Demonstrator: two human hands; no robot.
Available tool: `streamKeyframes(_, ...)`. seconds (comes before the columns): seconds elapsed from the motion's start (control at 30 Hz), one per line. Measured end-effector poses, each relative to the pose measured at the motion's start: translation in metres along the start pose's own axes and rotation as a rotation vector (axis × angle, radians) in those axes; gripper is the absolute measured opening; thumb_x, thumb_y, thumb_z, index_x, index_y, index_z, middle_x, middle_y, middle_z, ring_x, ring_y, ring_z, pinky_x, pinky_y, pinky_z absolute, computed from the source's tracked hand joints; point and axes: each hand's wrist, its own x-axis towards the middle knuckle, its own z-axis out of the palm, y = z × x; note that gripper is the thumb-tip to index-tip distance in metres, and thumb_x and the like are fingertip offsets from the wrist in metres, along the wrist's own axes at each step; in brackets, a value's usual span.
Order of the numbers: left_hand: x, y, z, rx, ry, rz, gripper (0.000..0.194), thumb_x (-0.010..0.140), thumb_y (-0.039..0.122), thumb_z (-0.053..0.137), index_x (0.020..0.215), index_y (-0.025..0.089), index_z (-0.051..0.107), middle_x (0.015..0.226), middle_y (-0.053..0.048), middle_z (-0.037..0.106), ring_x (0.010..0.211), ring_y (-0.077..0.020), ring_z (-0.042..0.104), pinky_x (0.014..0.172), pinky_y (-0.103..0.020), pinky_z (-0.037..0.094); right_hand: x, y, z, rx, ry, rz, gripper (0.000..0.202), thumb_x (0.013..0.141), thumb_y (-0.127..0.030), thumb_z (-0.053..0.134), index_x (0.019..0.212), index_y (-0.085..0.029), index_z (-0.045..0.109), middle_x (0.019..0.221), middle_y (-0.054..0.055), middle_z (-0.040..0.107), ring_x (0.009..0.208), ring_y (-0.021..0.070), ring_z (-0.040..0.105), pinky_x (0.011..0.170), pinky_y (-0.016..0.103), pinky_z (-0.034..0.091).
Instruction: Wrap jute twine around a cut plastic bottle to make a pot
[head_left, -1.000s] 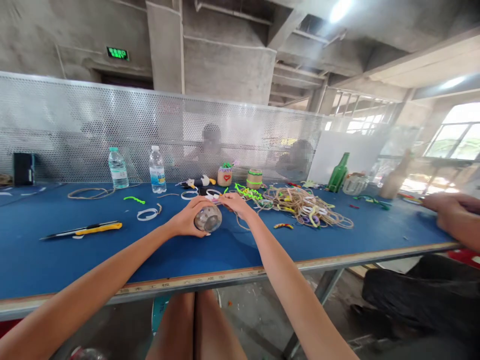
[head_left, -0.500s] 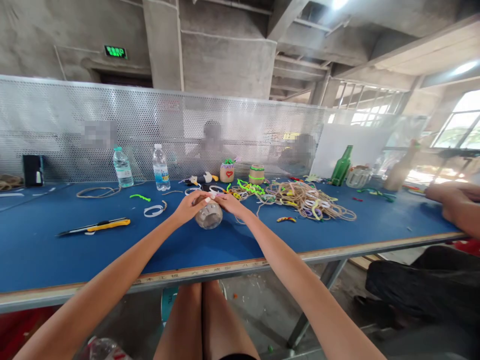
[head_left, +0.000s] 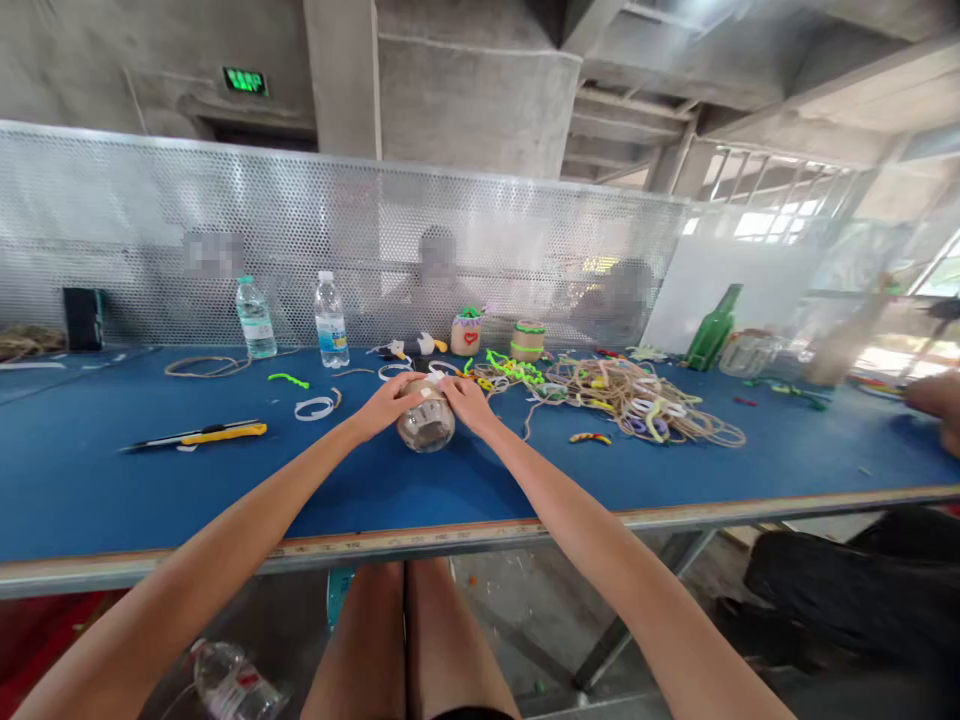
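A round jar [head_left: 426,428] lies tilted on the blue table [head_left: 337,505], its clear glass bottom facing me and twine-coloured wrapping on its far part. My left hand [head_left: 388,402] is curled on the jar's left upper side. On the right upper side rests my right hand [head_left: 465,400], its fingers bent over the jar. The fingertips of both hands nearly meet at the top, by a small white piece. Just behind the hands lie white strips and a black-and-white item [head_left: 394,350]. A tangle of twine [head_left: 622,395] is to the right.
A yellow utility knife [head_left: 225,432] lies left. Behind stand two water bottles [head_left: 256,325] [head_left: 331,325], two decorated jars [head_left: 466,333] [head_left: 527,342] and a green bottle [head_left: 712,330]. Another person's hand [head_left: 937,400] is at the right edge. A perforated metal screen [head_left: 300,220] closes the back.
The view has shifted a little. My hands have moved slightly apart on the jar, showing more of its wrapped side. The other person's hand sits further toward the right edge.
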Motion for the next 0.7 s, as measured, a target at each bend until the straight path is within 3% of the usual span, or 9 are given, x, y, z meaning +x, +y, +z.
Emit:
streamKeyframes(0.1, 0.001, 0.003, 0.001, -0.018, -0.018, 0.003, 0.037, 0.089, 0.029, 0.061, 0.123, 0.015, 0.054, 0.127, -0.011, 0.056, 0.115, -0.0261, 0.055, 0.1, -0.051, 0.043, -0.001, -0.004, -0.003, 0.087, 0.019, 0.013, 0.03, 0.094, -0.041, 0.051, 0.099, -0.013, 0.06, 0.094, 0.004, 0.063, 0.085, 0.0161, 0.061, 0.078, 0.036, 0.051)
streamKeyframes(0.17, 0.002, 0.002, 0.0, -0.034, -0.027, -0.003, 0.039, 0.089, 0.029, 0.061, 0.125, 0.015, 0.053, 0.128, -0.011, 0.056, 0.115, -0.0261, 0.055, 0.1, -0.05, 0.043, -0.002, -0.009, -0.006, 0.16, -0.025, 0.009, 0.03, 0.094, -0.038, 0.052, 0.11, -0.014, 0.057, 0.108, 0.007, 0.062, 0.096, 0.0177, 0.06, 0.084, 0.037, 0.05)
streamKeyframes(0.3, 0.004, -0.006, -0.005, -0.069, -0.048, -0.015, 0.043, 0.09, 0.03, 0.061, 0.129, 0.016, 0.051, 0.135, -0.012, 0.052, 0.122, -0.0277, 0.051, 0.104, -0.053, 0.039, -0.005, -0.017, -0.01, 0.284, -0.255, 0.025, 0.04, 0.087, -0.034, 0.059, 0.125, -0.022, 0.053, 0.128, 0.007, 0.057, 0.113, 0.0181, 0.055, 0.092, 0.03, 0.047)
streamKeyframes(0.43, 0.007, -0.016, -0.009, -0.08, -0.059, -0.033, 0.045, 0.09, 0.031, 0.06, 0.132, 0.017, 0.05, 0.142, -0.012, 0.046, 0.13, -0.0293, 0.045, 0.108, -0.055, 0.033, -0.008, -0.019, -0.014, 0.326, -0.413, 0.089, 0.054, 0.082, -0.036, 0.063, 0.132, -0.024, 0.047, 0.129, 0.007, 0.056, 0.108, 0.0192, 0.058, 0.084, 0.029, 0.051)
streamKeyframes(0.57, 0.008, -0.021, -0.009, -0.062, -0.051, -0.07, 0.045, 0.092, 0.034, 0.058, 0.133, 0.017, 0.048, 0.139, -0.013, 0.048, 0.125, -0.0285, 0.05, 0.105, -0.054, 0.039, -0.009, -0.019, -0.019, 0.278, -0.454, 0.132, 0.06, 0.081, -0.039, 0.065, 0.135, -0.023, 0.045, 0.127, 0.01, 0.057, 0.105, 0.0213, 0.059, 0.079, 0.031, 0.052)
streamKeyframes(0.7, 0.009, -0.019, -0.015, 0.01, 0.007, -0.107, 0.042, 0.092, 0.032, 0.059, 0.129, 0.015, 0.05, 0.127, -0.012, 0.056, 0.112, -0.0257, 0.058, 0.096, -0.049, 0.047, -0.008, -0.023, -0.03, 0.161, -0.435, 0.116, 0.064, 0.078, -0.041, 0.07, 0.134, -0.023, 0.046, 0.137, 0.011, 0.049, 0.119, 0.0257, 0.05, 0.086, 0.033, 0.05)
